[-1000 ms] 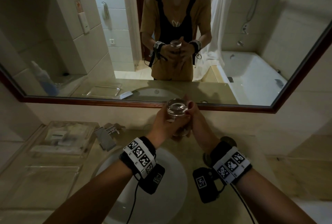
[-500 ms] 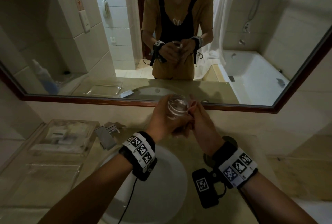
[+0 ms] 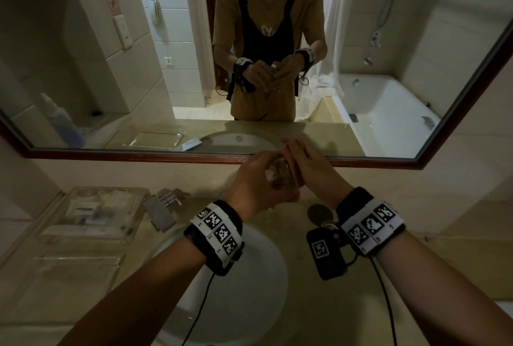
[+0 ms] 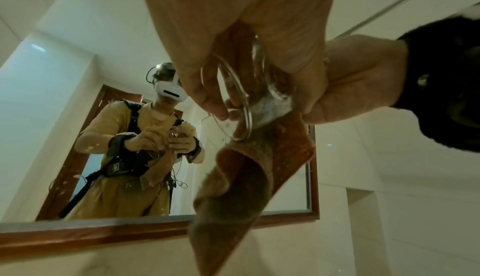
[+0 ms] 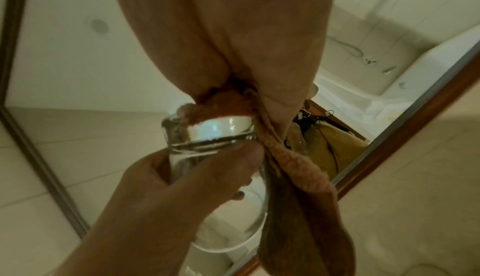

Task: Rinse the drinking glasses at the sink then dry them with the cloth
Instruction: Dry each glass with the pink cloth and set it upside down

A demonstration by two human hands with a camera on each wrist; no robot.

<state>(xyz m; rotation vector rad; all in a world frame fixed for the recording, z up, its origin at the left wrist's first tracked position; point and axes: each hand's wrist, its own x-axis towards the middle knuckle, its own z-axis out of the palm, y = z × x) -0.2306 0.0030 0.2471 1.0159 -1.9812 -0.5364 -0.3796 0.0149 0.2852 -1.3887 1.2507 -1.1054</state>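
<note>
- While the sink (image 3: 249, 284) lies below both wrists, the work is up in front of the mirror (image 3: 277, 161); 1 glass is in hand and no other can be made out.
- Farthest left, beyond the left wrist, a clear tray (image 3: 91, 215) and the tap (image 3: 161, 211) sit on the counter, well apart from the hands.
- Left hand (image 3: 258, 187): fingers and thumb curled round the drinking glass (image 5: 207, 130), gripping its wall while it lies tilted between the 2 hands.
- Cloth (image 4: 249, 180): a brown towel (its loose tail hangs down under the glass) is bunched against the thick base.
- Right hand (image 3: 311, 170): just beside the left, fingers closed on the cloth, pressing it onto the glass base.
- Risks, as I judge them:
  - a wet wall could slide through the left fingers if the right hand twists hard; the glass would then fall toward the basin or counter;
  - the dangling tail may dip toward the wet basin and pick up water;
  - whether the inside is dry cannot be told, so it may be set down still damp.
</note>
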